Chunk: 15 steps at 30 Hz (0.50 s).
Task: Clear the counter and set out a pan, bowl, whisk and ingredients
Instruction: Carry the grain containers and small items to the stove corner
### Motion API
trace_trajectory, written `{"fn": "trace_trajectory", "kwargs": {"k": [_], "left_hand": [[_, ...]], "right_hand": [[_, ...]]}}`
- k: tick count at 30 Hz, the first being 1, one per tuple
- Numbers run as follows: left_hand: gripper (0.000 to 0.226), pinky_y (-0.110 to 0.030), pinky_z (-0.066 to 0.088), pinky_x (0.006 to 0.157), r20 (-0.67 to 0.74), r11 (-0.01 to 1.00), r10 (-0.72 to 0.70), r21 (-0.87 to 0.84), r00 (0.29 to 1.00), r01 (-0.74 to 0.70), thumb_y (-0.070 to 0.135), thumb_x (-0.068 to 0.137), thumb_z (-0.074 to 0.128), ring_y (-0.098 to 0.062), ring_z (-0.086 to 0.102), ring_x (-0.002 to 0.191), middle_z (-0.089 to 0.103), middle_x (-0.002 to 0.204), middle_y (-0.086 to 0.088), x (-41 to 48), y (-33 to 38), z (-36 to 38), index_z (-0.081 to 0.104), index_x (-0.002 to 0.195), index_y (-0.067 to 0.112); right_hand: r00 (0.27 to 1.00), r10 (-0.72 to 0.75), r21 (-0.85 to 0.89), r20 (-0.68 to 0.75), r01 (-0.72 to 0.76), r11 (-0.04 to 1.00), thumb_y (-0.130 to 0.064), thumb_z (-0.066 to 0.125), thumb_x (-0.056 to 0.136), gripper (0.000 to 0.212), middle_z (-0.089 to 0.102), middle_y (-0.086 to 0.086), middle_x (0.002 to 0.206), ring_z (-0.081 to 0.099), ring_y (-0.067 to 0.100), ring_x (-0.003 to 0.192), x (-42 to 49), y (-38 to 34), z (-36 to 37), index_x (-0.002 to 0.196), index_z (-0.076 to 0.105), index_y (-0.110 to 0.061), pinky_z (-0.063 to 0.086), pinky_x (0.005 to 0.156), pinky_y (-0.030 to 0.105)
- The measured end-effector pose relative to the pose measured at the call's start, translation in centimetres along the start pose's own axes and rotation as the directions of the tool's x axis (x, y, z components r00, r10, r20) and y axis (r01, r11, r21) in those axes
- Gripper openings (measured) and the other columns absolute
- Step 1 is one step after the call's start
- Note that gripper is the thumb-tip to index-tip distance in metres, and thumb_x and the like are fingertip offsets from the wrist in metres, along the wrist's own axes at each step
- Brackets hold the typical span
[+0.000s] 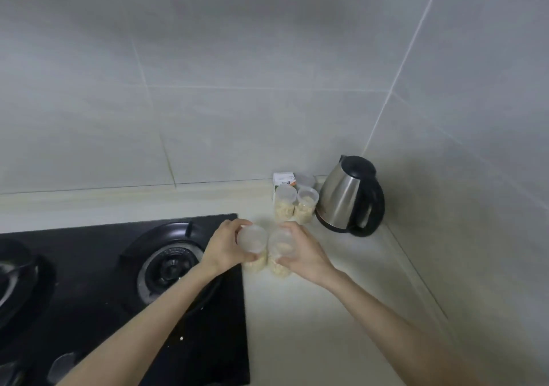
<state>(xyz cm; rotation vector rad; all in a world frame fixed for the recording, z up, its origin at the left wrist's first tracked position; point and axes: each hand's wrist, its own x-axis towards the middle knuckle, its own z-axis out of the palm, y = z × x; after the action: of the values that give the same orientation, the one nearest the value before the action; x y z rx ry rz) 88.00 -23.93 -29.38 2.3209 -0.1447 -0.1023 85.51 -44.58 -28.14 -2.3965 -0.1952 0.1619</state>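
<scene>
- Now, note the left hand (225, 249) with its grip closed round the lid end of the left jar (252, 240), and the right hand (303, 255) with its grip closed the same way round the right jar (282, 244).
- Find both jars in front of the kettle (350, 198) and to its left, near it but apart, side by side on or just over the pale table (326, 311); cannot tell whether standing or already lifted.
- Judge the step as clearing: probably taking this pair of clear jars of pale bits toward the kettle, to join the two more jars (294, 204) standing just left of it, with a white carton (283, 179) behind those.
- Take hold low enough to catch the jar wall and not the lid alone; otherwise, risk of a lid popping off under the load.
- Lift straight up before travelling, and carry upright.
- Come in from the kettle's front left and set down short of the standing pair, without knocking them against the kettle's steel body.
- Mind the left forearm over the black stove (148, 266), further left of the kettle; no dragging across the burner ring.
- Loosen one grip at a time, only once each base sits flat.
</scene>
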Motion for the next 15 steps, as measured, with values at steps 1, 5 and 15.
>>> {"fn": "trace_trajectory", "kwargs": {"k": [1,5,15], "left_hand": [[0.072,-0.029,0.046,0.089,-0.009,1.0,-0.024,0.008,1.0,0.024,0.031,0.052,0.086,-0.014,0.053,0.101,0.054,0.108,0.003,1.0,0.0,0.1,0.056,0.117,0.029],[0.071,-0.028,0.045,0.09,-0.056,0.993,-0.117,0.014,0.992,0.118,0.025,0.056,0.086,-0.015,0.052,0.101,0.051,0.111,0.003,4.6,0.1,0.4,0.054,0.12,0.028],[0.07,-0.03,0.047,0.085,-0.199,0.967,-0.254,-0.034,0.946,0.253,0.02,0.06,0.086,-0.02,0.055,0.103,0.051,0.117,-0.002,12.3,-1.7,-0.1,0.054,0.123,0.022]], "right_hand": [[1.0,-0.017,-0.01,0.026,0.017,1.0,-0.023,0.073,0.076,0.069,0.043,-0.004,0.134,0.042,0.013,0.125,1.4,0.3,-0.3,0.135,0.038,-0.027,0.035,0.093,0.021],[0.993,-0.077,-0.083,0.085,0.084,0.993,-0.021,0.07,0.079,0.063,0.043,-0.003,0.135,0.043,0.016,0.124,6.5,1.0,-0.9,0.132,0.038,-0.027,0.039,0.09,0.024],[0.972,-0.206,-0.274,0.114,0.23,0.934,-0.025,0.066,0.081,0.055,0.049,-0.004,0.133,0.045,0.022,0.123,16.9,0.8,-1.0,0.13,0.042,-0.026,0.036,0.093,0.03]]}}
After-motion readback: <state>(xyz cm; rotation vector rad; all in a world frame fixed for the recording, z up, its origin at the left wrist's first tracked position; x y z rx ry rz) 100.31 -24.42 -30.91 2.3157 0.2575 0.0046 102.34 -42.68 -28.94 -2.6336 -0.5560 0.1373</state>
